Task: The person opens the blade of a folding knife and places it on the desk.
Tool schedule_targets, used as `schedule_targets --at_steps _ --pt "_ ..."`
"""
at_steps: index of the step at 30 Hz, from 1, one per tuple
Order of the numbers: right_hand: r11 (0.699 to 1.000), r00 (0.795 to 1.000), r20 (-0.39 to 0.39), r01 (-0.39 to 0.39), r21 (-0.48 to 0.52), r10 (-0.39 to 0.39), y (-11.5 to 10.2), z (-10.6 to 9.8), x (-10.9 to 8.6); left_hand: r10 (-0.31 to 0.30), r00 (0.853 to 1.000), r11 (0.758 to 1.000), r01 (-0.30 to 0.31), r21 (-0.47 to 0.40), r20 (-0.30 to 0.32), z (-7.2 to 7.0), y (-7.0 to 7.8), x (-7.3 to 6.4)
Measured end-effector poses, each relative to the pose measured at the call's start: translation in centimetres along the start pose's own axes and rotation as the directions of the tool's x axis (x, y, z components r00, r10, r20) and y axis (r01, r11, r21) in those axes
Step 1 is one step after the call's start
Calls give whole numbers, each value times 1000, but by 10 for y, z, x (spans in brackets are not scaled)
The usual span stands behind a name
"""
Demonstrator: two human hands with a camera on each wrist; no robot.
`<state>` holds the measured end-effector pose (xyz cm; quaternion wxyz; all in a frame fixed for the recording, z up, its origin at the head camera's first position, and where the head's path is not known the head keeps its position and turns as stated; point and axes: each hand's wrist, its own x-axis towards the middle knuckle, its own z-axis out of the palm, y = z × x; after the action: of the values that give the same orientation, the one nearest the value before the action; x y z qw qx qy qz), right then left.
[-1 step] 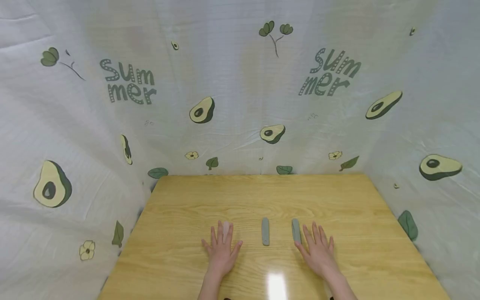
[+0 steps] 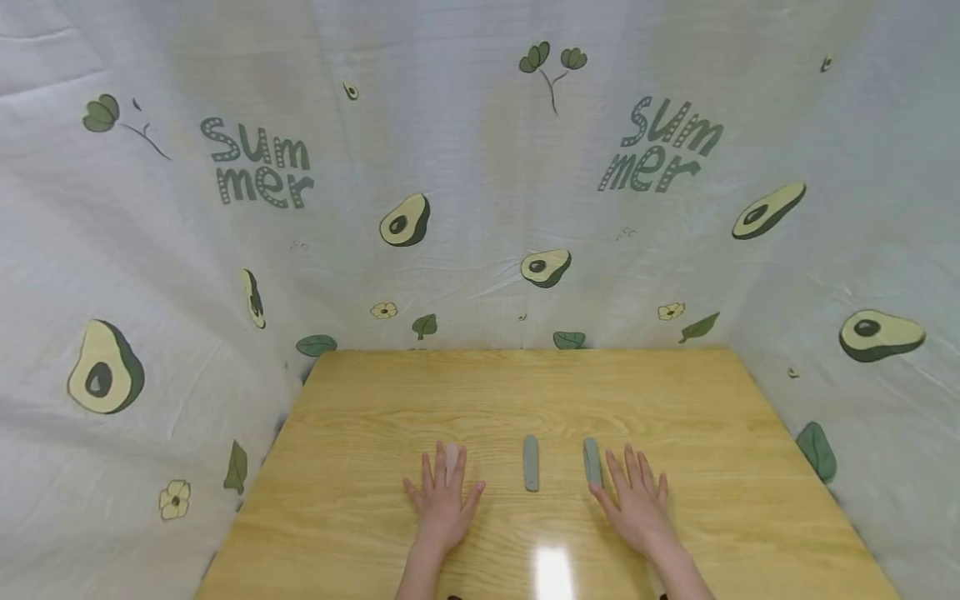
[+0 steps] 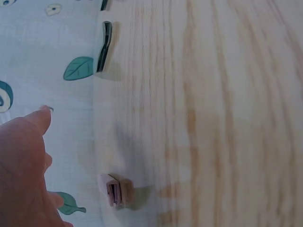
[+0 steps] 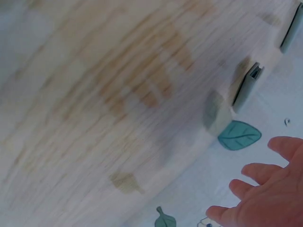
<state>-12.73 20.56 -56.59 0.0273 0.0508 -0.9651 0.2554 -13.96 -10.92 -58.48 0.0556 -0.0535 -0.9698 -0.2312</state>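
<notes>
Three slim, round-ended strips stand or lie in a row on the table. The pink strip (image 2: 452,461) is partly hidden behind the fingers of my left hand (image 2: 442,510), which is spread over the wood. A grey-green strip (image 2: 531,462) with a small hole at its near end lies between the hands. Beside the thumb of my right hand (image 2: 637,507) is another grey-green strip (image 2: 592,461), its near end right at the thumb tip. Both hands hold nothing, fingers extended. In the left wrist view, the pink strip (image 3: 113,190) shows a dark slot along its end.
The light wooden table (image 2: 390,383) reaches back to a pale curtain (image 2: 480,167) printed with avocados, leaves and "summer". The same cloth hangs along the left and right sides. A bright glare spot (image 2: 553,573) shows at the front of the tabletop.
</notes>
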Motion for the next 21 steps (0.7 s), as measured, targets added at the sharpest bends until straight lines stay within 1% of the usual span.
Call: schedule_targets --at_steps 5,8,10,12,15,17,19,21 --pt "1000 1000 4 13 11 -13 0 0 1 -5 1000 1000 5 8 -6 1 1 0" --pt "999 1000 -3 30 35 -30 -3 2 2 -4 1000 1000 4 -6 -8 2 2 0" --pt "996 999 -17 47 73 -46 -5 4 3 0 1000 999 0 -32 -16 3 3 0" --pt "988 998 -27 59 139 -56 -9 7 5 9 999 998 -11 -60 -36 5 4 1" --pt "962 999 -19 53 267 -50 -15 11 10 37 995 990 -49 -129 -96 8 8 3" --pt "934 1000 4 20 355 -22 -21 12 14 54 991 976 -79 -204 -124 11 11 6" --pt "900 999 29 -27 435 16 -28 15 20 63 989 948 -100 -302 -133 14 16 10" --pt "862 996 64 -80 501 55 -34 19 26 56 992 914 -97 -395 -112 18 22 14"
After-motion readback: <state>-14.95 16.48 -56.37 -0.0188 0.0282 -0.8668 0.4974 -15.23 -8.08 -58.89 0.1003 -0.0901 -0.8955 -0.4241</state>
